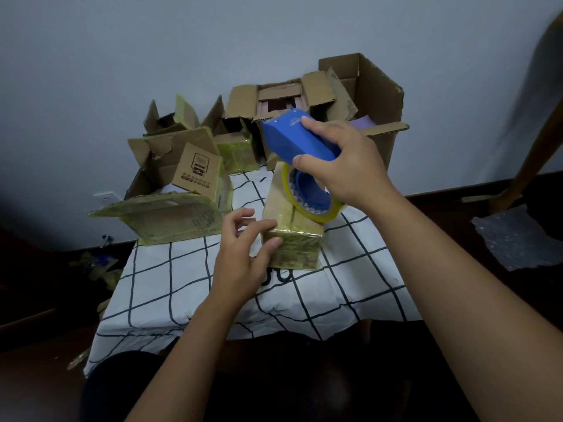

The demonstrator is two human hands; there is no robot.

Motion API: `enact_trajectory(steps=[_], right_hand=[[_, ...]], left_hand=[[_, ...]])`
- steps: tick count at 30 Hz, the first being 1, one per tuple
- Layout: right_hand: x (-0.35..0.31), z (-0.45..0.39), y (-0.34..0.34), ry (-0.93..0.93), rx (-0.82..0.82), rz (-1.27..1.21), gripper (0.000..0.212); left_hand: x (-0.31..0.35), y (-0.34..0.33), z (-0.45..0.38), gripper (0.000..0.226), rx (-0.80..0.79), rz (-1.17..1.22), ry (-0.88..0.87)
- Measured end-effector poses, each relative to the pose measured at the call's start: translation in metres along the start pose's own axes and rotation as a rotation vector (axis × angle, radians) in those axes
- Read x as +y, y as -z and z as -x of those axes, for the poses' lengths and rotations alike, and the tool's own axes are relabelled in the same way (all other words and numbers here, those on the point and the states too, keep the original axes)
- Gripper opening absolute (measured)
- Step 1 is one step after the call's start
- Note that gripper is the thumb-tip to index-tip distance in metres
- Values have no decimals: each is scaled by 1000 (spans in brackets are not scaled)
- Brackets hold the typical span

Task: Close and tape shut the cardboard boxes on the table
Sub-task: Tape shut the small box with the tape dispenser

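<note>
A small closed cardboard box (292, 220), wrapped in yellowish tape, is stood near the middle of the table (213, 287), which is covered by a white cloth with a black grid. The near left corner of this box is pinched by the left hand (243, 254), with the thumb laid on the near face and the fingers curled over the top edge. Above the far end of the box, a blue tape dispenser (300, 140) is gripped by the right hand (347, 166), fingers wrapped round its body; its roll of yellowish tape (307, 202) is held against the top of the box.

To the left, an open box (179, 205) with raised flaps and taped sides is seen. Farther back, several more open boxes (237, 141) are clustered, and a large open box (365, 95) is placed at the far right against the pale wall (152, 41). On the dark floor at the right, a sheet of bubble wrap (515, 236) is laid.
</note>
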State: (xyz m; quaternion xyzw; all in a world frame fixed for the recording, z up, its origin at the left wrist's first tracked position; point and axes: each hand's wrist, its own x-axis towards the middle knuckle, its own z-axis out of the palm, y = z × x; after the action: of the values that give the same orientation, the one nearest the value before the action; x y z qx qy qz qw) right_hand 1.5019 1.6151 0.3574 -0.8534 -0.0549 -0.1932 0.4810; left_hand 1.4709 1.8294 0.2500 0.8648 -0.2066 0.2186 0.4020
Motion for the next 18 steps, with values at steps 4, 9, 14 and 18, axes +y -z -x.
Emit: enact_trajectory(steps=[4,9,14,18], right_hand=[[0,1,0,9,0,4,61],[-1,0,-1,11,-5,27,61],[-1,0,-2,12,-8,39,61],[-1,2,-1,11,1,39,61]], left_hand=[[3,-7,1,19,53,-17,55],[8,-5,-4,24,27,-103,-49],[18,-14,-12,18,-14,-206,-173],[20,-21,-11,15,-3,-310,-248]])
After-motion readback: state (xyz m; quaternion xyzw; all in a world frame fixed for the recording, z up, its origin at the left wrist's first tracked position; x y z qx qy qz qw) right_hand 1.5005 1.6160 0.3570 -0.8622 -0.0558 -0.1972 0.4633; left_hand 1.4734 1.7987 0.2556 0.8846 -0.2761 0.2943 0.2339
